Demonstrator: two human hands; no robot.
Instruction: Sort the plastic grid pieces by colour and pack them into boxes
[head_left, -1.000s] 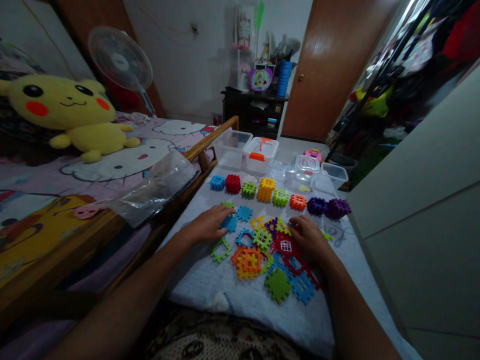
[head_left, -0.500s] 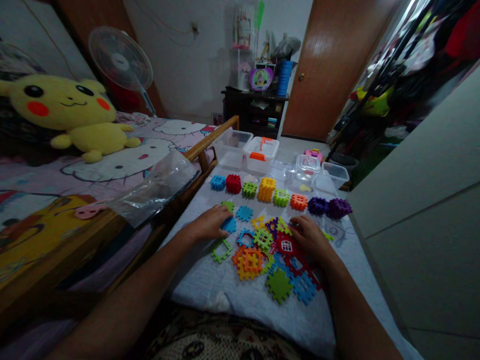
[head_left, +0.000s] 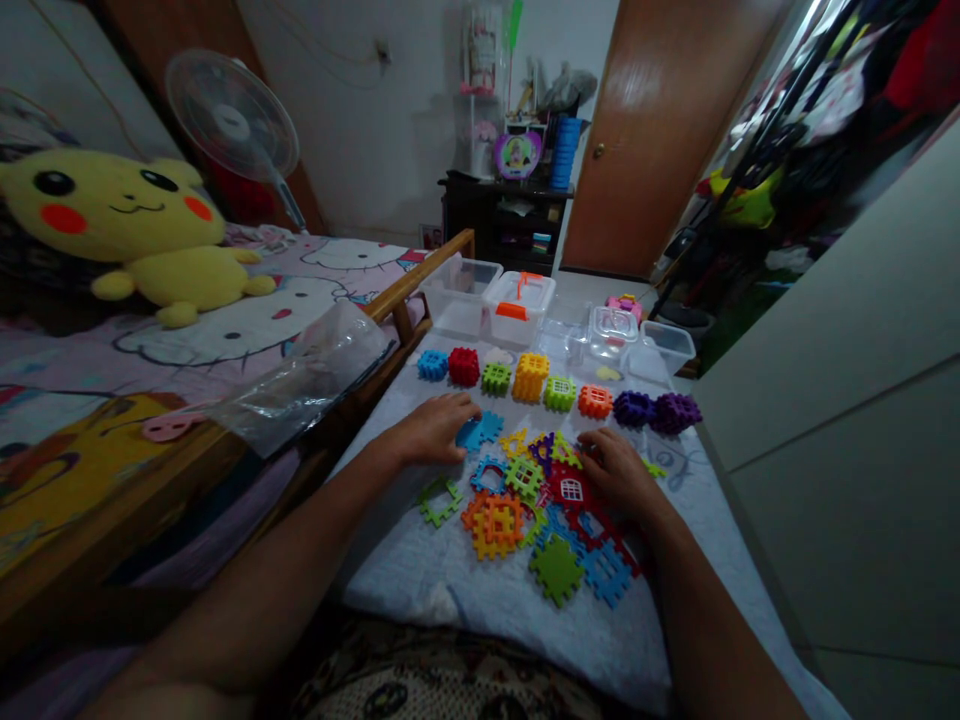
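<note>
My left hand (head_left: 437, 430) is closed on a flat blue interlocking tile (head_left: 472, 435), which meets or overlaps a second blue tile (head_left: 491, 424). Part of the held tile is covered by my fingers. On the right, my right hand (head_left: 616, 468) rests over the red tiles (head_left: 568, 487), fingers loosely curved and apart, close to a green triangular piece (head_left: 564, 450). Between and below the hands lie a green window tile (head_left: 523, 477), a blue frame tile (head_left: 490, 476), orange tiles (head_left: 499, 518), a solid green tile (head_left: 556, 570) and a green frame (head_left: 439, 501).
Behind the hands runs a row of stacked tiles, among them a red stack (head_left: 463, 367), a yellow stack (head_left: 532, 377) and a purple stack (head_left: 677, 413). Clear plastic boxes (head_left: 517, 305) stand at the far end. A wooden bed rail (head_left: 390, 300) borders the left side.
My left hand has moved right and slightly away from me, bringing its blue tile up to the other blue tile. My right hand has stayed almost where it was.
</note>
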